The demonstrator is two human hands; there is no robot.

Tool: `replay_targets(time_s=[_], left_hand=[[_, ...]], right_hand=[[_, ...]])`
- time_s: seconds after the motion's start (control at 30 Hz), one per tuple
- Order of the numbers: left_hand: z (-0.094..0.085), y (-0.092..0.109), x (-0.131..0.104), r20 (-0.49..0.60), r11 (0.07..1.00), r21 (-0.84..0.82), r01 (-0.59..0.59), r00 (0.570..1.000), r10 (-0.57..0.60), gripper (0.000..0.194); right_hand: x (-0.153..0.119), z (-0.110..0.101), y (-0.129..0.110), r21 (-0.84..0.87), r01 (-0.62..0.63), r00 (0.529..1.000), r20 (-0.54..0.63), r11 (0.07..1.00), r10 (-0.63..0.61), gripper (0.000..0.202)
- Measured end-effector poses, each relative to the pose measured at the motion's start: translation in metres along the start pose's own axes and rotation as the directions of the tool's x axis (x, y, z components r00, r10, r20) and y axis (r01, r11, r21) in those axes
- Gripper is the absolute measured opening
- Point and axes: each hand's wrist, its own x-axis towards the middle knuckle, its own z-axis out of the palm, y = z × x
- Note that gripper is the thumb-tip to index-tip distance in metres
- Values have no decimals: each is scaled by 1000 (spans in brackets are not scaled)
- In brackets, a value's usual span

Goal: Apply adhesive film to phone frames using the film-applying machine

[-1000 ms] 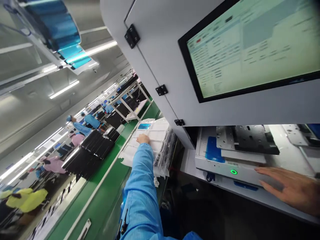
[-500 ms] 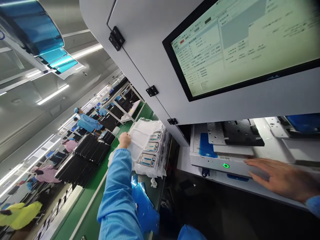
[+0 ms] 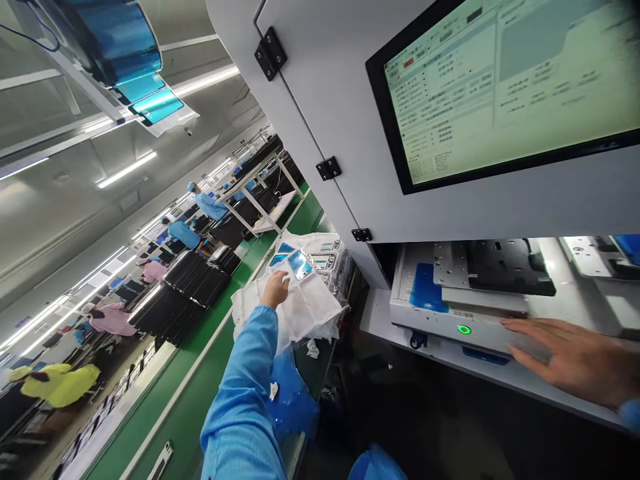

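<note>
My left hand (image 3: 276, 288) is over a white protective sheet (image 3: 310, 310), its fingers partly bent and apart, with nothing visible in them. Just beyond the fingertips, a phone-sized part with a shiny blue face (image 3: 301, 265) lies at the sheet's upper edge. Flat phone-frame parts (image 3: 325, 261) show in a plastic-wrapped stack of trays behind the sheet. My right hand (image 3: 565, 350) rests, fingers stretched out, on the front edge of the machine's bed, to the right of a green-lit button (image 3: 465, 329).
A grey machine cabinet with a screen (image 3: 500, 100) stands over the bed, which carries a metal fixture (image 3: 510, 267). Blue film (image 3: 293, 400) lies on the green bench (image 3: 200, 393). Black trays (image 3: 185, 287) are stacked on the left. Several people work farther back.
The white sheet has come down toward me, uncovering the blue-faced part. My left hand has let go of it and moved slightly right in view. My right hand stays on the machine's edge.
</note>
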Motion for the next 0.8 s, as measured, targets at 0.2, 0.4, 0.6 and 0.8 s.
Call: replay_targets(time_s=[0.2, 0.4, 0.6, 0.8], left_hand=[[9, 52, 56, 124, 999, -2, 36, 992, -36, 35], [-4, 59, 67, 225, 998, 56, 20, 974, -33, 31], [-6, 61, 80, 236, 988, 156, -10, 971, -28, 23], [-4, 71, 74, 104, 983, 182, 4, 994, -23, 16]], right_hand=[[10, -6, -8, -7, -22, 1000, 6, 1000, 22, 32], [17, -7, -15, -3, -114, 990, 86, 994, 113, 29], [18, -3, -14, 46, -198, 973, 133, 979, 191, 34], [24, -4, -17, 98, -232, 964, 157, 968, 216, 35]])
